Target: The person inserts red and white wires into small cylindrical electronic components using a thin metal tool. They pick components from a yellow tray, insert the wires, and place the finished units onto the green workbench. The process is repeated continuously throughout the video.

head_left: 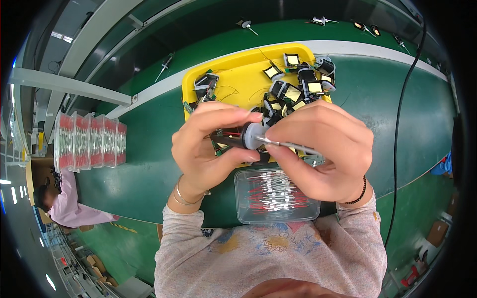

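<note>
Both hands meet over the yellow tray (233, 79).
Left hand (206, 146) fingers pinch a small coil part (248, 136); right hand (323, 149) fingers are closed on its thin metal pin (290, 145).

A small dark component with a white collar (248, 136) is gripped by the left hand (208, 149) and right hand (323, 149) above a yellow tray (233, 74) on the green bench (387, 99).

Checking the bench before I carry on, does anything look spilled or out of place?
Nothing stands out. Black coil parts sit heaped in the yellow tray, and thin metal pins stay inside the clear plastic box.
</note>
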